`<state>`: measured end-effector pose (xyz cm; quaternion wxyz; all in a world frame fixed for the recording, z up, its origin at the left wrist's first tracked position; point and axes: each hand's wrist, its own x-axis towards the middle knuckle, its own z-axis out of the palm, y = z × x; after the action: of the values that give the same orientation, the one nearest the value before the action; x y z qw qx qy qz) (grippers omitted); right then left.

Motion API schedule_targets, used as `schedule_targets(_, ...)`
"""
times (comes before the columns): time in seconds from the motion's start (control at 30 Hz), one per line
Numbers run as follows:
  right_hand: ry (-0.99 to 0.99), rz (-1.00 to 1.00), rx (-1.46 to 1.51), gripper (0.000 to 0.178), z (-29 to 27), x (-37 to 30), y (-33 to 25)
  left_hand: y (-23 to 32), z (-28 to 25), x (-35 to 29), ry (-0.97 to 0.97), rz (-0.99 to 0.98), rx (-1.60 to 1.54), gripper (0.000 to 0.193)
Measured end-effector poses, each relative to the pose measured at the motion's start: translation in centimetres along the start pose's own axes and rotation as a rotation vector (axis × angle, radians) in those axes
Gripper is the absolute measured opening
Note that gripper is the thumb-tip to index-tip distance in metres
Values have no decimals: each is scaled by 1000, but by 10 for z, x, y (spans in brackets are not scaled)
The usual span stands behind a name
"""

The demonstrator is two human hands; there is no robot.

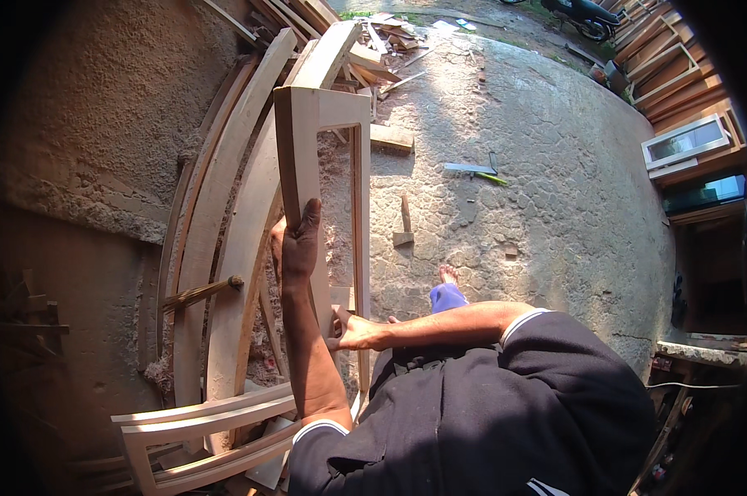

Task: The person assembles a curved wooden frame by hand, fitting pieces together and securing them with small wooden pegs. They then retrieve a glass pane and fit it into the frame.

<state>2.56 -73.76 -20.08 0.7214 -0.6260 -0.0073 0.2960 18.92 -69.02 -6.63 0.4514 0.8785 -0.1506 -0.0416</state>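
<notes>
Beside planks (227, 165), wooden frame (305, 157), left hand (299, 245) clasping, right hand (355, 332) touching

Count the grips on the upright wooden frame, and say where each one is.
2: the left grip is on the left long side of the frame; the right grip is lower, nearer the torso. Some fingers are hidden.

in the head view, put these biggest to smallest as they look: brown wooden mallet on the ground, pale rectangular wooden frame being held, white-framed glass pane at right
1. Held pale wooden frame
2. White-framed glass pane
3. Brown wooden mallet
</notes>
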Motion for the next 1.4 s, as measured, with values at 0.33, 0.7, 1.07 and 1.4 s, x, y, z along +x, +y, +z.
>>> schedule_targets(0.33,557,-378,154,62,-132,101,36,42,148,97,-35,-10,-46,77)
schedule_targets(0.7,318,224,563,98,-354,106,-32,-124,131,-58,-91,-285,492,87)
schedule_targets(1.07,538,278,419,114,-433,238,45,-305,177,-97,73,-557,593,24)
schedule_targets(1.4,510,221,401,77,-529,396,175,-432,258,-6,57,-534,578,32)
